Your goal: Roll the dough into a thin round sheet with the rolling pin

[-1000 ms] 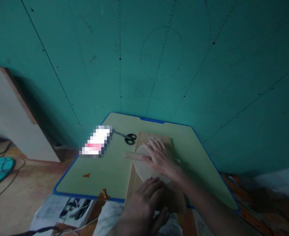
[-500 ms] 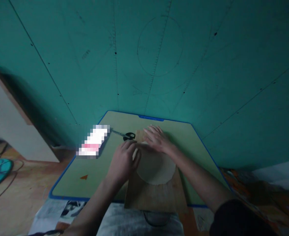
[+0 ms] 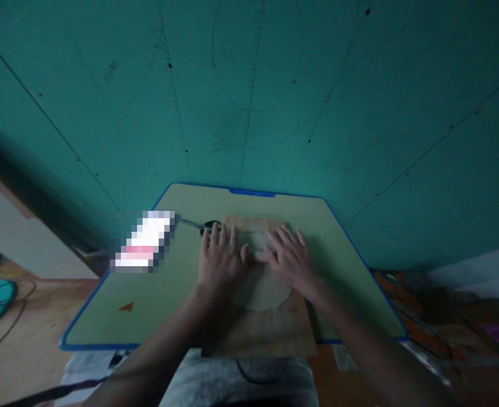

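Observation:
A thin, pale round sheet of dough [image 3: 263,291] lies flat on a wooden board [image 3: 258,333]. Across it runs a slim rolling pin [image 3: 257,257], of which only a short middle piece shows between my hands. My left hand [image 3: 222,260] rests flat over the pin's left part, fingers stretched forward and apart, the thumb beside the bare middle. Over the right part lies my right hand [image 3: 292,257], its fingers also spread, the thumb pointing inward. Both ends of the pin are hidden under the hands.
Dark-handled scissors [image 3: 202,226] lie just beyond my left fingertips. A blurred-out bright phone-like slab [image 3: 145,237] is at the left of the blue-edged table [image 3: 164,311], with a small orange scrap [image 3: 127,307] nearer me. Behind stands a green wall [image 3: 249,141].
My left hand has uncurled from the dough's left side and now lies flat on the pin. My right hand has shifted and spread its fingers. The view has tilted slightly.

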Demonstrator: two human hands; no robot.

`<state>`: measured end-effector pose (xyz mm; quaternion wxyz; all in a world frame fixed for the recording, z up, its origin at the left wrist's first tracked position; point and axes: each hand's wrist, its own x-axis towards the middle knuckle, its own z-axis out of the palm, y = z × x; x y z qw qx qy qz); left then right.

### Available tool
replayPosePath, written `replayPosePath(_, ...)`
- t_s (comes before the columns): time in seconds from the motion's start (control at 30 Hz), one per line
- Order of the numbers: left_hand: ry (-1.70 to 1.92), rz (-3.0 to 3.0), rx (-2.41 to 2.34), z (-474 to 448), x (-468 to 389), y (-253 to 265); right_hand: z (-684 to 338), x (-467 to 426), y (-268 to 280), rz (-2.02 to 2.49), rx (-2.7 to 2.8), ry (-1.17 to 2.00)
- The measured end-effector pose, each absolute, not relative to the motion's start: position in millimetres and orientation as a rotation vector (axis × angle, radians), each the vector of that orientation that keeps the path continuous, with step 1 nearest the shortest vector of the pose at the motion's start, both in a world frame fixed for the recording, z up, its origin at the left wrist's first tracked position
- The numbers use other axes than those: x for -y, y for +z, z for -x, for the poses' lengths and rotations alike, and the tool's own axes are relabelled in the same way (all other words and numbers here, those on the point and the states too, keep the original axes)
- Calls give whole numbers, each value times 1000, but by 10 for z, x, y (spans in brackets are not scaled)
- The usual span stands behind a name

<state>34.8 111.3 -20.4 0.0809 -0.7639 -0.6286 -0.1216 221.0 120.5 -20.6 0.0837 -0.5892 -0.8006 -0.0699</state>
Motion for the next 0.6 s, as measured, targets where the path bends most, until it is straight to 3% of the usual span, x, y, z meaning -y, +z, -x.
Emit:
replayPosePath(0.3, -224, 2246, 2041, -403, -1880, -65, -2055, -2161, -18, 2008, 2272, 46)
replayPosePath(0.6, -440, 2348, 1699, -348, -1008, -328, -2240, -1319, -152, 1790, 2378, -47)
